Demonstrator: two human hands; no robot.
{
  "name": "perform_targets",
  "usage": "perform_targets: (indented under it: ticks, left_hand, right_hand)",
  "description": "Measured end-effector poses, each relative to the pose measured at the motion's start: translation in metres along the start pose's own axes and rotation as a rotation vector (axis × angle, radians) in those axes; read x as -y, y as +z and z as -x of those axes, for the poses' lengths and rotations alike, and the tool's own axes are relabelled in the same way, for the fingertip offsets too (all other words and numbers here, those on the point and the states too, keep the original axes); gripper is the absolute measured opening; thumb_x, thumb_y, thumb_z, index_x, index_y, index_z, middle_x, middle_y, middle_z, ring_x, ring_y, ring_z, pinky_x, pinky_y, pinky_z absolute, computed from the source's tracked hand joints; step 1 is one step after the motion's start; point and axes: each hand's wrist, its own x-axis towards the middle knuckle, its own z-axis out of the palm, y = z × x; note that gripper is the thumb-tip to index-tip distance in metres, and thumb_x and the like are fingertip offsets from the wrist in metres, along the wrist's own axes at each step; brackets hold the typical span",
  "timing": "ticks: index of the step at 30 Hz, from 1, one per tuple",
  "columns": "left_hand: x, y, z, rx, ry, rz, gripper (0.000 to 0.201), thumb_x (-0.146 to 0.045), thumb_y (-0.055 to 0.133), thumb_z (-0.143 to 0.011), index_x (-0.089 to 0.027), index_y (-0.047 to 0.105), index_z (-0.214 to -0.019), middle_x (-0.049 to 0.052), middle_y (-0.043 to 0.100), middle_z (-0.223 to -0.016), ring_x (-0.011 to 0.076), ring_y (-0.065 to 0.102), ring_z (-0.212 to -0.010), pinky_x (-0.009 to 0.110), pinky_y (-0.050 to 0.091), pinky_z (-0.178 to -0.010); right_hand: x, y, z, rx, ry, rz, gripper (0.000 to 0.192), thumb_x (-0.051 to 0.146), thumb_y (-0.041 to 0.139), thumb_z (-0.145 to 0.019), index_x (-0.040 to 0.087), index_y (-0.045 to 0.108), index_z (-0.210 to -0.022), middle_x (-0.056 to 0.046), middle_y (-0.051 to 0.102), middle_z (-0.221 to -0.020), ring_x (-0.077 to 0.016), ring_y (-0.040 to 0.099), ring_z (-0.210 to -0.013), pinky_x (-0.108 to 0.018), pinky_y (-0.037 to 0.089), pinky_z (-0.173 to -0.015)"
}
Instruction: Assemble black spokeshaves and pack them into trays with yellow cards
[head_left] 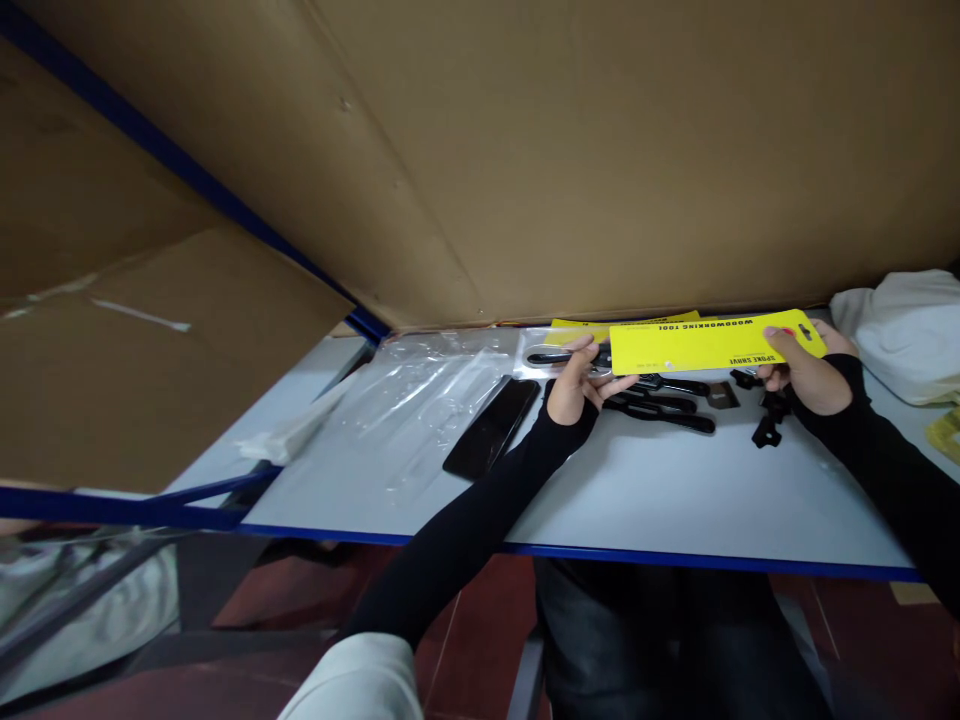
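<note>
In the head view, a flat yellow cardboard packaging card with black printed letters [709, 343] is held just above the pale grey tabletop with a blue edge [615, 500]. It is held at both ends: the grip of the left hand [577, 385] is closed on its left end, with the fingers under the card, and the grip of the right hand [810, 375] is clamped on its right end, with the thumb on top near the hanging hole. Both arms are covered by black sleeves.

As far as can be judged, the packing is only at its beginning. The card is not yet joined to any tool. Several black metal tool parts [664, 400] are lying loose on the tabletop below the card, and a small black knob piece [766, 430] is lying near the right hand. More yellow cards [585, 328] are stacked behind. Clear plastic sheets [420, 400] are spread to the left, and a black flat rectangular object [491, 427] is lying on them. A white cloth bundle [904, 330] is seen at the far right.
</note>
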Motion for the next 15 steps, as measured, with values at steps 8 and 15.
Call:
perform_targets:
  ticks: [8, 15]
  left_hand:
    - [0.005, -0.006, -0.001, 0.087, -0.002, 0.008, 0.054, -0.022, 0.083, -0.083, -0.027, 0.059, -0.132, 0.006, 0.074, -0.135, 0.0349, 0.072, -0.126, 0.058, 0.06, -0.108]
    - [0.004, -0.001, 0.007, 0.12, -0.012, 0.026, 0.062, -0.015, 0.081, -0.08, -0.027, 0.06, -0.137, 0.007, 0.078, -0.123, 0.0356, 0.072, -0.127, 0.062, 0.056, -0.11]
  right_hand:
    - [-0.016, -0.012, -0.013, 0.065, -0.031, -0.006, 0.085, 0.062, 0.103, -0.039, 0.023, 0.051, -0.093, 0.003, 0.071, -0.056, -0.0137, 0.057, -0.033, -0.019, 0.04, -0.024]
    - [-0.013, -0.015, -0.016, 0.047, -0.091, -0.042, 0.088, 0.065, 0.104, -0.033, 0.021, 0.054, -0.091, 0.001, 0.072, -0.061, -0.0135, 0.059, -0.037, -0.021, 0.044, -0.025]
